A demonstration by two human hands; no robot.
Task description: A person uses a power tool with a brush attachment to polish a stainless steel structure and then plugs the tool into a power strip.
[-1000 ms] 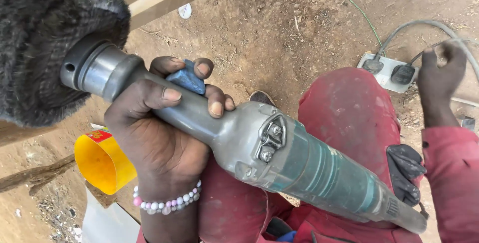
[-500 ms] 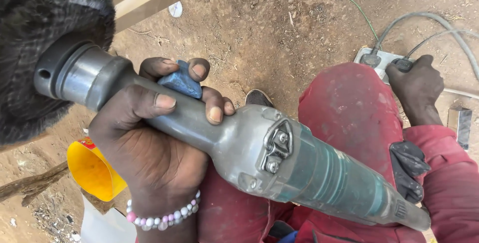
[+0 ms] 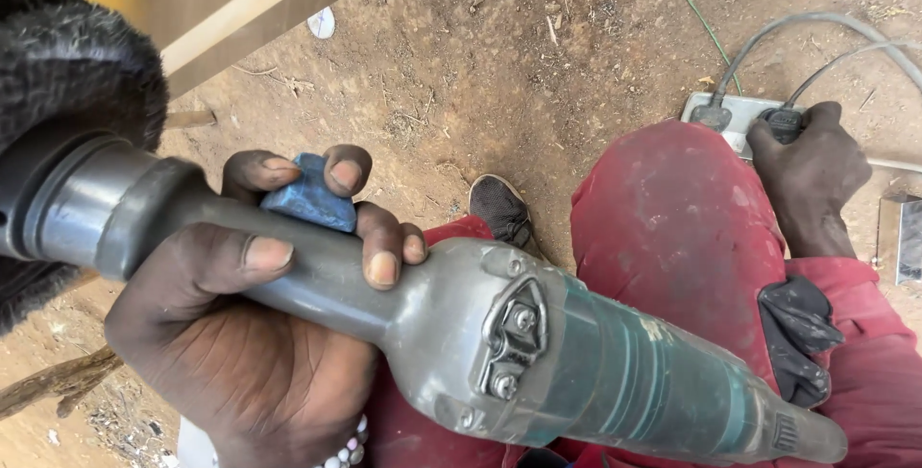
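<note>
Right hand shifted from raised above the power strip a second ago to resting down on it, fingers now curled over the black plug seated in the strip. View moved closer; yellow container seen earlier at lower left no longer in frame.

Left hand: closed around the grey neck of the power polisher, thumb laid along the top, fingers wrapped underneath. Small blue block pinched between index and middle fingertips, pressed against the tool neck. White bead bracelet at the wrist.

Power polisher: held diagonally across the lap, from upper left to lower right. Black fleece pad at the head end, upper left, partly out of frame. Grey gear housing with metal clip at centre; teal motor body tapering to lower right, above the red trousers.

Right hand: partly closed, fingertips gripping or pressing the plug; exact grip not discernible. Second plug with grey cable seated beside it in the same strip.

Surroundings: bare dirt ground; wooden beam across the upper left; dark shoe between the knees; thin green wire lying on the ground near the strip.
</note>
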